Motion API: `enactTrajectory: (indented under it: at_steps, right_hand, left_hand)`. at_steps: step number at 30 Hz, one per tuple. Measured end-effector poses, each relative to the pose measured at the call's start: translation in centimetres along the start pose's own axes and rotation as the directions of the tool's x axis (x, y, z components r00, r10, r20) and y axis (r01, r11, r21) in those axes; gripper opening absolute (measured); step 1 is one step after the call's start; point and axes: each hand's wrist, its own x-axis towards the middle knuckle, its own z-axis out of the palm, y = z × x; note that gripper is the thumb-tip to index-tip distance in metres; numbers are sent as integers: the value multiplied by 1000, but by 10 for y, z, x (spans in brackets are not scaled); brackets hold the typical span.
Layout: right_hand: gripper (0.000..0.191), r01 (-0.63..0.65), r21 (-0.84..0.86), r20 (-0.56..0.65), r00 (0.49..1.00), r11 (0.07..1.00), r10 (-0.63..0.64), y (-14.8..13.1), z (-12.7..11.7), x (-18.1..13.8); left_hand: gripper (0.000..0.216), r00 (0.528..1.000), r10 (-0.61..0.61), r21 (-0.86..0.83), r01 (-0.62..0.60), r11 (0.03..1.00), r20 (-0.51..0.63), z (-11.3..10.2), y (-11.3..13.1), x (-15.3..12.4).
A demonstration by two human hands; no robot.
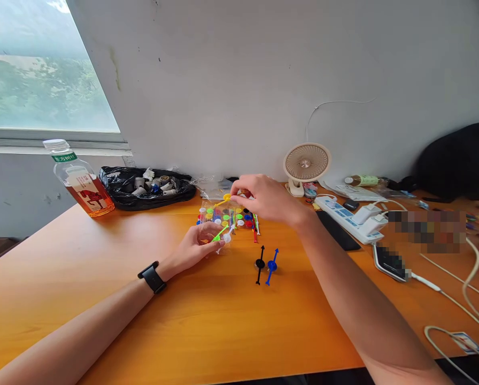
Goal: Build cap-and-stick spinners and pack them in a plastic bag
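My right hand [265, 199] reaches over the middle of the table, thumb and finger pinched on a yellow arrow spinner [224, 200]. Below it, my left hand [195, 247] grips a small clear plastic bag [226, 247]. A green arrow spinner [220, 235] and a white arrow spinner [229, 234] show at its fingertips; whether they lie inside the bag is hard to tell. Behind the hands lie several coloured discs [240, 223] and a red arrow piece [255, 235]. Nearer me, a black arrow spinner [260, 264] and a blue arrow spinner [272, 265] lie side by side.
A bottle of amber drink [89, 192] and a black plastic bag of grey fittings [121, 195] stand at the left. A small fan [307, 163] is by the wall. Rightward are a power strip [346, 216], a phone [389, 262] and loose cables [474, 262].
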Motion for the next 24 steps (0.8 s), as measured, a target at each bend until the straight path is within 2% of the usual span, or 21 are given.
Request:
enactTrajectory:
  at_steps: [4, 7, 11, 16, 24]
  right_hand:
    - [18, 35, 60, 132, 990, 998, -43, -2, 0, 0]
    - [20, 99, 118, 154, 981, 988, -117, -2, -2, -1]
    - [23, 171, 101, 186, 964, 980, -188, -4, 0, -1]
    - [20, 110, 151, 146, 980, 982, -132, -7, 10, 3]
    - [27, 30, 286, 243, 965, 958, -102, -9, 19, 7]
  left_hand:
    - [43, 999, 35, 2, -35, 999, 9, 1, 1, 0]
    - [43, 999, 36, 2, -36, 999, 6, 2, 2, 0]
    - [44, 998, 64, 41, -65, 997, 24, 2, 2, 0]
    - [52, 997, 63, 70, -66, 995, 50, 2, -2, -1]
    - [57, 998, 45, -6, -45, 999, 52, 2, -1, -1]
